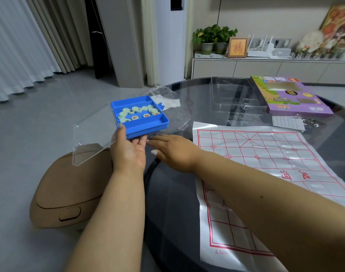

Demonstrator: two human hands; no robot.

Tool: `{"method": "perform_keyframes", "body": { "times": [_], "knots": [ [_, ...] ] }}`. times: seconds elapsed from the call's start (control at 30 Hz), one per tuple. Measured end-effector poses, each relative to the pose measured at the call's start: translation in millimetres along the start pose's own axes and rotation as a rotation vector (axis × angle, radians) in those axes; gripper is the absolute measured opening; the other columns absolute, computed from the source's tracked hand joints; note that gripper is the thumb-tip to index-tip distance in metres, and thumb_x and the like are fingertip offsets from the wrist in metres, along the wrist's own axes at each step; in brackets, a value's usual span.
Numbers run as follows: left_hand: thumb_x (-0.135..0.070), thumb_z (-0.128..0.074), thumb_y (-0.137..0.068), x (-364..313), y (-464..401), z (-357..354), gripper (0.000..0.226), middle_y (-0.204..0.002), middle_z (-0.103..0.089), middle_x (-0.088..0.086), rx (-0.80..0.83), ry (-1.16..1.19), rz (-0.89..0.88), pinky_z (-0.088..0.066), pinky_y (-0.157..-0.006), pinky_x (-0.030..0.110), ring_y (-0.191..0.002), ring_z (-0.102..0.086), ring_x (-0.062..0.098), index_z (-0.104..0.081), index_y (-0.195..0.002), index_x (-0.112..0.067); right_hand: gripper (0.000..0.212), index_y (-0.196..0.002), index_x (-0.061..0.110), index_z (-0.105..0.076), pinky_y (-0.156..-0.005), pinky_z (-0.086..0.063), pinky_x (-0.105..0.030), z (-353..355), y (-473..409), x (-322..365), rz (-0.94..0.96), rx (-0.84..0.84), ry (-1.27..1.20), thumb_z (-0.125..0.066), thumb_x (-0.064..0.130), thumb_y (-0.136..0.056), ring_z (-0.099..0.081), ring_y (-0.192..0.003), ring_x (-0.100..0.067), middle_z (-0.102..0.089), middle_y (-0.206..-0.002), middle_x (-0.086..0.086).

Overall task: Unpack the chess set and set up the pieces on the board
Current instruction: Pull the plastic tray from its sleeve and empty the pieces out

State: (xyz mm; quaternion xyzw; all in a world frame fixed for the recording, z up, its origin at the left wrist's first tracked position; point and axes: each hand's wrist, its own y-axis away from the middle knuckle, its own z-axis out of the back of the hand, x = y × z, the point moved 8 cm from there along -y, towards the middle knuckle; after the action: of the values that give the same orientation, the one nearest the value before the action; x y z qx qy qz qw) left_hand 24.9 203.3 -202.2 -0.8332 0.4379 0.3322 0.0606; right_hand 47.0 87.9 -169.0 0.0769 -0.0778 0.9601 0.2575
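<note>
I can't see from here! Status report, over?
Left hand holds blue tray of pieces, lid open. Right hand open beside it. Board bare.

- A clear lid (93, 134) is jutting out left of the blue tray (146, 125).
- The board sheet (265, 173) is lying bare, offering open room.
- Clear packaging (232, 99) and a purple box (291, 97) are crowding the far side.

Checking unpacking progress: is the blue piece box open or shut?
Open: the blue box shows pieces inside; its clear lid hangs swung aside.
</note>
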Motion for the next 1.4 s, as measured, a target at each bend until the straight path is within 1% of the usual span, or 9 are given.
{"method": "perform_keyframes", "body": {
  "times": [0.3, 0.47, 0.6, 0.77, 0.87, 1.0, 1.1, 1.27, 1.4],
  "knots": [
    [-0.026, -0.053, -0.097, 0, 1, 0, 0.03, -0.114, -0.066, 0.012, -0.017, 0.014, 0.008, -0.055, -0.089, 0.044, -0.101, -0.069, 0.023, -0.055, -0.123, -0.012, 0.043, -0.144, 0.019, -0.039, -0.114, -0.021, -0.027, 12, 12, -24, -0.169, -0.04, -0.19, -0.033, 0.026, -0.102, -0.03, -0.14, -0.014, -0.036, -0.151, 0.0],
    [-0.024, -0.055, -0.096, 1, 1, 0, 0.03, -0.114, -0.066, 0.012, -0.033, 0.04, 0.024, -0.055, -0.088, 0.045, -0.102, -0.068, 0.024, -0.056, -0.123, -0.012, 0.032, -0.103, 0.013, -0.071, -0.09, -0.047, -0.031, 46, 27, -56, -0.43, -0.471, -0.618, -0.041, 0.011, -0.093, -0.06, -0.103, -0.016, -0.069, -0.106, -0.003],
    [-0.022, -0.055, -0.096, 1, 1, -1, 0.033, -0.118, -0.065, 0.012, -0.021, 0.05, 0.032, -0.054, -0.089, 0.046, -0.104, -0.067, 0.026, -0.055, -0.127, -0.012, 0.028, -0.077, 0.015, -0.064, -0.08, -0.049, -0.032, 60, 29, -68, -0.532, -0.671, -0.852, -0.041, 0.003, -0.086, -0.06, -0.087, -0.014, -0.067, -0.087, -0.002],
    [-0.022, -0.052, -0.097, 1, 5, -6, 0.034, -0.12, -0.064, 0.014, 0.022, 0.027, 0.029, -0.055, -0.088, 0.047, -0.105, -0.067, 0.027, -0.053, -0.129, -0.011, 0.03, -0.11, 0.014, -0.062, -0.088, -0.047, -0.034, 76, 8, -52, -0.456, -0.545, -0.697, -0.037, 0.013, -0.094, -0.055, -0.102, -0.017, -0.063, -0.113, -0.003],
    [-0.023, -0.048, -0.098, -2, 7, -8, 0.036, -0.119, -0.065, 0.015, 0.044, -0.022, 0.005, -0.058, -0.08, 0.042, -0.103, -0.068, 0.027, -0.052, -0.131, -0.009, 0.036, -0.125, 0.016, -0.056, -0.099, -0.032, -0.034, 82, -10, -34, -0.346, -0.415, -0.293, -0.035, 0.02, -0.096, -0.05, -0.114, -0.02, -0.059, -0.124, -0.005],
    [-0.022, -0.045, -0.099, -3, 9, -11, 0.037, -0.118, -0.065, 0.016, 0.056, -0.061, -0.017, -0.058, -0.073, 0.037, -0.101, -0.069, 0.027, -0.052, -0.131, -0.007, 0.041, -0.123, 0.014, -0.054, -0.112, -0.013, -0.039, 69, -26, -29, -0.332, -0.27, 0.075, -0.027, 0.029, -0.095, -0.044, -0.121, -0.018, -0.06, -0.119, -0.006],
    [-0.021, -0.046, -0.098, -3, 9, -11, 0.038, -0.118, -0.065, 0.017, 0.066, -0.084, -0.029, -0.058, -0.074, 0.037, -0.101, -0.068, 0.028, -0.053, -0.132, -0.007, 0.04, -0.123, 0.012, -0.053, -0.112, -0.011, -0.039, 61, -29, -25, -0.326, -0.211, 0.032, -0.028, 0.026, -0.095, -0.044, -0.121, -0.018, -0.059, -0.12, -0.007],
    [-0.021, -0.046, -0.098, -3, 10, -12, 0.037, -0.118, -0.065, 0.017, 0.063, -0.067, -0.022, -0.058, -0.073, 0.037, -0.099, -0.069, 0.027, -0.053, -0.132, -0.006, 0.046, -0.139, 0.024, -0.041, -0.112, -0.026, -0.041, 66, -21, -27, -0.347, -0.256, -0.567, -0.032, 0.017, -0.094, -0.035, -0.13, -0.024, -0.052, -0.136, -0.001],
    [-0.02, -0.048, -0.098, -1, 11, -12, 0.037, -0.12, -0.064, 0.018, 0.057, -0.003, 0.0, -0.058, -0.077, 0.041, -0.103, -0.068, 0.029, -0.051, -0.132, -0.005, 0.043, -0.134, 0.017, -0.045, -0.109, -0.03, -0.044, 90, -17, -39, -0.416, -0.346, -0.534, -0.031, 0.012, -0.094, -0.049, -0.122, -0.024, -0.055, -0.133, -0.007]
  ]
}}
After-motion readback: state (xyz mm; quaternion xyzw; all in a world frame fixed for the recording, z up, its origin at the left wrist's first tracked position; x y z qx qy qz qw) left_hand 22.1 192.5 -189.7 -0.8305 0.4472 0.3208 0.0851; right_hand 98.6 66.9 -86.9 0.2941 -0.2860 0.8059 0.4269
